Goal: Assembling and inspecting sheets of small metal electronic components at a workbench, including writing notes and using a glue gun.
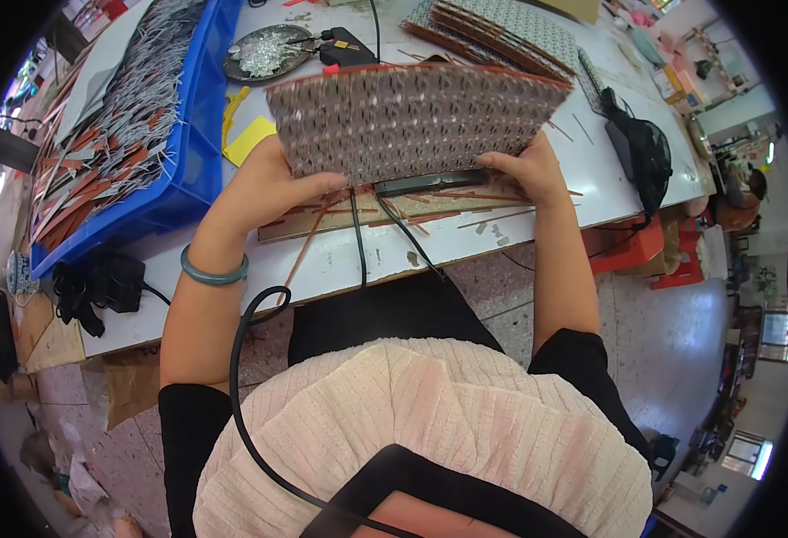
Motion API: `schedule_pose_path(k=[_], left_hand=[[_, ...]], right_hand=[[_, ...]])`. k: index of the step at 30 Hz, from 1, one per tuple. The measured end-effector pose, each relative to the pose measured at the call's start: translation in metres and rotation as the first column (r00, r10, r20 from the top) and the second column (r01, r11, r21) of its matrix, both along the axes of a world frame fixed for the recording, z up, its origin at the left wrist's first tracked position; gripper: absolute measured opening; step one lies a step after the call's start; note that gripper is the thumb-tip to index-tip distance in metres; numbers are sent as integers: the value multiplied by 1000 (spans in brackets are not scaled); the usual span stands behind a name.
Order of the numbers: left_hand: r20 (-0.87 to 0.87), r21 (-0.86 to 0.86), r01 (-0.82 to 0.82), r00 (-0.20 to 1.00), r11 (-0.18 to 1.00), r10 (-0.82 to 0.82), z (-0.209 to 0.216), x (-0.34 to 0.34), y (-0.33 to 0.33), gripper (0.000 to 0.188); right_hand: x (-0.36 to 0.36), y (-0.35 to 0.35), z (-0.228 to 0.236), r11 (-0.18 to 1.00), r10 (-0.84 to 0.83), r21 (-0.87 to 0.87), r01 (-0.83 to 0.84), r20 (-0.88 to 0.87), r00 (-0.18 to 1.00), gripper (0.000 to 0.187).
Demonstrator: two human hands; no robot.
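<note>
Both my hands hold a grey-brown patterned sheet (412, 124) up in front of me, over the table. Rows of small light and dark marks cover its face, and a reddish edge runs along the top. My left hand (273, 186) grips its left end, thumb along the lower edge. At the right end, my right hand (534, 170) pinches it with the thumb in front; the other fingers are mostly hidden behind. Just below the sheet lies a dark elongated tool (434, 183) with a black cord, on a worn board (291, 224) among thin reddish strips.
A blue crate (174, 170) full of grey and reddish strips stands at left. Behind the sheet are a dish of shiny bits (268, 56), a yellow paper (251, 142) and a stack of patterned sheets (502, 40). A black bag-like item (640, 152) lies at right; cords cross the table edge.
</note>
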State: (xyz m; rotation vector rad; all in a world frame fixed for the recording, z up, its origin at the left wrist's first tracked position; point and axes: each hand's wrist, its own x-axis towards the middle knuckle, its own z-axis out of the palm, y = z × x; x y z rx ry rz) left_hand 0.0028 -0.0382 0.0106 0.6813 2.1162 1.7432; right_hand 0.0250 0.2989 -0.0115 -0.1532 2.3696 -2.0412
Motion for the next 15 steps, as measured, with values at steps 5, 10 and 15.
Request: schedule_pose_path(k=[5,10,15], left_hand=[[-34,76,-10,999,997,13,-3,-2,6,47],[231,122,-111,970,986,81,-5,-9,9,49],[307,98,-69,951,993,36,-2,-12,4,48]], right_hand=[[-1,1,-7,999,-7,36,13,-156,988,55],[-11,-1,-9,1000,-18,-8,19,72,997,48],[-12,-2,-8,998,8,-58,-6,45,999,43]])
